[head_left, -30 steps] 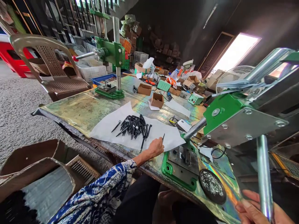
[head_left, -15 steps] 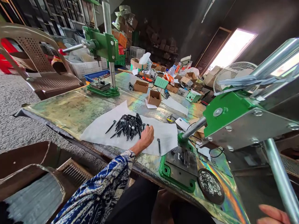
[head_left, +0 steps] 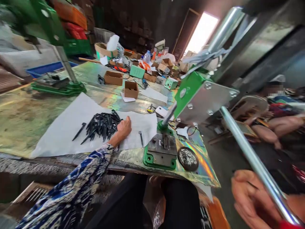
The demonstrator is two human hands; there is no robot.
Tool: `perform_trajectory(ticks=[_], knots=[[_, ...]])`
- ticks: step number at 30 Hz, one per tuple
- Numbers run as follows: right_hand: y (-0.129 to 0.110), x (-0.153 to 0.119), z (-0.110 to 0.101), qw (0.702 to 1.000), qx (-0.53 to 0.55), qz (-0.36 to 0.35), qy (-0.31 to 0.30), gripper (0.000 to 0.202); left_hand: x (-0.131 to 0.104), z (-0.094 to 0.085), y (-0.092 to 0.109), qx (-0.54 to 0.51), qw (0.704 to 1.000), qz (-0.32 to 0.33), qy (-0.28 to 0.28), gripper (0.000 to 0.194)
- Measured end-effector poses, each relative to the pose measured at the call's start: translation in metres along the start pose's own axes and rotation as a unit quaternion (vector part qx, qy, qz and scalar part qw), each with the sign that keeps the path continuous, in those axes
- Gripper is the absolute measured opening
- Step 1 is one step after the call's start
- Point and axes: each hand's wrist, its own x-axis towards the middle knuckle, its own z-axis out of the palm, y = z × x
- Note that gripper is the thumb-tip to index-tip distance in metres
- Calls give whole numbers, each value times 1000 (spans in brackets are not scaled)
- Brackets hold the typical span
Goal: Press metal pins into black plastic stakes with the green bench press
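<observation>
My left hand [head_left: 124,128] is closed at the right edge of a pile of black pointed plastic pegs [head_left: 101,126], lying on a white sheet [head_left: 57,133]. What its fingers hold, if anything, is hidden. One loose peg [head_left: 140,138] lies right of this hand, another [head_left: 79,131] left of the pile. Low at the right, my right hand [head_left: 250,198] has its fingers curled beside and behind the press's metal lever [head_left: 252,159]. A thin dark line shows at those fingers; I cannot make out what it is. Under the green hand press [head_left: 190,92], a dark fixture sits on its base [head_left: 159,159].
A round dark dish [head_left: 188,159] of small shiny pieces stands right of the press base. A second green press [head_left: 57,84] is at the left. Cardboard boxes [head_left: 131,89] and clutter cover the table's far side. Another person [head_left: 274,124] sits at the right.
The view has swung right, so table and press appear further left. My right hand has come further into view by the lever. My left hand stays at the pile's right edge.
</observation>
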Motion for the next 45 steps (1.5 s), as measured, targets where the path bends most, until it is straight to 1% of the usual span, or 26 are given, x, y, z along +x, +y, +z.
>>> perform_trajectory(ticks=[1, 2, 3, 4, 5, 6, 7, 8, 10, 12, 16, 18, 20, 22, 24, 26, 28, 31, 33, 36, 38, 40, 42, 45], knots=[[2, 4, 2, 999, 13, -11, -30, 34, 0, -1, -1, -10, 1000, 1, 6, 51], [6, 10, 3, 999, 15, -27, -43, 35, 0, -1, -2, -20, 1000, -2, 13, 52], [12, 18, 1, 998, 3, -49, -34, 38, -1, -1, -4, -33, 999, -8, 21, 54], [21, 28, -3, 996, -26, -83, 32, 42, -3, 0, -6, -53, 998, -17, 30, 57], [32, 39, -10, 985, -79, -110, 112, 42, -5, 1, -9, -78, 996, -22, 36, 60], [44, 51, -18, 963, -159, -124, 178, 39, -9, 3, -12, -106, 993, -16, 43, 62], [57, 64, -26, 930, -249, -130, 235, 38, -14, 6, -15, -135, 990, -1, 51, 60], [70, 76, -35, 917, -286, -120, 250, 38, -20, 10, -19, -161, 985, 17, 58, 56], [94, 98, -52, 893, -342, -108, 273, 34, -33, 21, -24, -205, 975, 49, 67, 45], [111, 115, -64, 859, -404, -104, 296, 24, -46, 33, -26, -248, 964, 64, 68, 38], [127, 135, -74, 780, -527, -90, 325, 8, -65, 50, -25, -311, 941, 102, 92, 33], [131, 141, -75, 747, -574, -76, 325, 3, -70, 53, -24, -320, 933, 124, 105, 31], [135, 146, -76, 720, -612, -62, 321, 1, -72, 53, -24, -326, 929, 136, 106, 29], [139, 149, -77, 697, -640, -50, 320, 1, -74, 52, -25, -332, 927, 141, 101, 28], [143, 151, -79, 681, -656, -44, 322, 3, -76, 50, -26, -334, 927, 146, 89, 26], [145, 152, -82, 671, -665, -44, 324, 7, -79, 49, -27, -333, 929, 145, 74, 24], [147, 152, -85, 669, -667, -48, 325, 13, -82, 50, -28, -331, 932, 138, 58, 23], [149, 151, -90, 675, -660, -62, 325, 18, -83, 55, -31, -345, 930, 125, 33, 22], [151, 151, -92, 682, -650, -78, 326, 21, -82, 60, -34, -370, 922, 113, 16, 22], [153, 151, -94, 692, -633, -101, 332, 23, -82, 62, -35, -427, 900, 87, -6, 25], [154, 152, -94, 700, -619, -114, 338, 23, -83, 60, -35, -460, 885, 77, -6, 27], [154, 152, -93, 707, -604, -127, 345, 23, -85, 56, -34, -486, 870, 78, 4, 30], [153, 152, -92, 715, -587, -140, 353, 24, -89, 51, -34, -520, 850, 84, 11, 33], [152, 152, -91, 732, -558, -157, 358, 27, -96, 43, -31, -559, 825, 84, 11, 33]])
